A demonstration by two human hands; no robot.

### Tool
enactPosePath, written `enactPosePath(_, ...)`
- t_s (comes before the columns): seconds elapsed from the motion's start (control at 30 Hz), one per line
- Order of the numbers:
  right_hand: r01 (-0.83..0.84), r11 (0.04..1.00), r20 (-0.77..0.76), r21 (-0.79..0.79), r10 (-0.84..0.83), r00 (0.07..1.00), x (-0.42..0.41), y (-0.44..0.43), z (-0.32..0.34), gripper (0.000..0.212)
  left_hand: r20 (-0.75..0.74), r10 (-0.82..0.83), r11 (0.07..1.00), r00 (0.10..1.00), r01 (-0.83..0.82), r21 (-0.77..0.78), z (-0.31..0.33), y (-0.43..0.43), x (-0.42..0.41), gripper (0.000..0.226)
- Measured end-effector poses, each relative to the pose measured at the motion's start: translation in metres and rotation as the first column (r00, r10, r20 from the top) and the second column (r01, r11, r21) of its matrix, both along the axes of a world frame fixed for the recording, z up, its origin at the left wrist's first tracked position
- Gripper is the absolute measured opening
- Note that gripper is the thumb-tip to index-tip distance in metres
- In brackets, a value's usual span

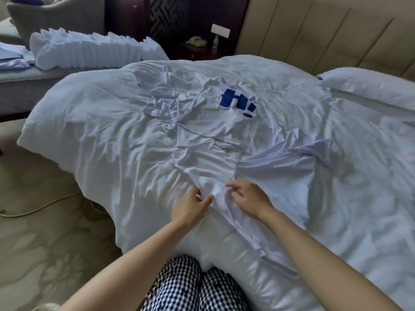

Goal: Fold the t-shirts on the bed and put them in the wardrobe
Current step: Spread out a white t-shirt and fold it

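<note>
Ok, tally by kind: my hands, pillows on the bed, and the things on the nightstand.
Hands: 2, left hand and right hand, both pinching a shirt
Pillow: 1
Phone: 1
Bottle: 1
Total: 5

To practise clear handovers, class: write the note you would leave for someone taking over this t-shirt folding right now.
Hands: Left hand and right hand are close together, and the fingers of each pinch the nearest white t-shirt at the near edge of the bed.
Things: that t-shirt lies spread out but wrinkled. A t-shirt with blue print lies crumpled mid-bed, with crumpled white cloth to its left. A row of folded white items sits beyond the bed. The wardrobe is not in view.
Done: nothing on the bed is folded yet.
Left: fold each t-shirt and carry them to the wardrobe.
</note>
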State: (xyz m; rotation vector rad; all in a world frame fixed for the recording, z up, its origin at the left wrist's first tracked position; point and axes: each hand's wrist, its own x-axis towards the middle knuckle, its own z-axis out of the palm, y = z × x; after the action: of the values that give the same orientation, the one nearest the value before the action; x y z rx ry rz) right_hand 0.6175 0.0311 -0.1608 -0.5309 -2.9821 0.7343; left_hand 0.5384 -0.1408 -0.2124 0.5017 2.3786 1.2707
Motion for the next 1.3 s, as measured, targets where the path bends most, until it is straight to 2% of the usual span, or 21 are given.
enactPosePath(0.1,0.101,0.995,0.041,0.003,-0.101,0.994,0.050,0.013,-0.007,0.028,-0.004,0.037,0.999,0.999,-0.036,0.035,0.003,0.001,0.019,0.050)
enactPosePath(0.2,0.148,0.989,0.062,0.000,-0.148,0.987,0.093,0.020,-0.012,0.026,-0.027,0.056,0.996,0.998,-0.054,0.064,0.005,0.005,0.036,0.083)
enactPosePath(0.27,0.157,0.988,0.042,-0.005,-0.157,0.987,0.118,0.023,-0.017,0.026,-0.010,0.015,0.996,1.000,-0.014,0.088,0.004,0.009,0.047,0.094)
enactPosePath(0.33,0.165,0.986,0.019,-0.018,-0.164,0.986,0.137,0.023,-0.021,0.024,-0.048,-0.047,0.997,0.998,0.051,0.066,0.003,0.012,0.059,0.090)
enactPosePath(0.47,0.123,0.992,0.004,-0.034,-0.123,0.992,0.161,0.017,-0.015,0.025,-0.207,-0.126,0.992,0.970,0.125,-0.017,0.003,0.017,0.078,0.061)
enactPosePath(0.53,0.069,0.998,0.060,0.002,-0.069,0.996,0.169,0.016,-0.014,0.046,-0.343,-0.179,0.981,0.922,0.143,-0.128,0.001,0.018,0.083,0.054)
enactPosePath(0.6,0.014,0.998,0.144,0.062,-0.023,0.989,0.176,0.016,-0.016,0.065,-0.486,-0.267,0.953,0.832,0.153,-0.261,-0.001,0.018,0.087,0.052)
enactPosePath(0.7,-0.036,0.987,0.193,0.157,0.005,0.981,0.180,0.016,-0.025,0.073,-0.638,-0.369,0.913,0.675,0.137,-0.383,-0.003,0.022,0.091,0.050)
enactPosePath(0.77,-0.060,0.979,0.208,0.193,0.019,0.978,0.179,0.015,-0.026,0.070,-0.673,-0.425,0.890,0.606,0.145,-0.433,-0.005,0.025,0.092,0.049)
enactPosePath(0.9,-0.071,0.969,0.237,0.237,0.013,0.971,0.172,0.014,-0.018,0.061,-0.643,-0.550,0.820,0.533,0.197,-0.537,-0.004,0.030,0.087,0.048)
enactPosePath(1.13,0.014,0.976,0.277,0.215,-0.075,0.958,0.166,0.014,0.009,0.050,-0.653,-0.583,0.799,0.483,0.200,-0.567,0.005,0.040,0.076,0.027)
enactPosePath(1.23,0.034,0.982,0.331,0.184,-0.094,0.939,0.170,0.018,0.020,0.031,-0.531,-0.661,0.716,0.530,0.231,-0.659,0.019,0.045,0.074,0.026)
enactPosePath(1.3,0.037,0.987,0.381,0.156,-0.095,0.920,0.172,0.018,0.024,0.030,-0.413,-0.734,0.618,0.539,0.281,-0.734,0.031,0.047,0.074,0.023)
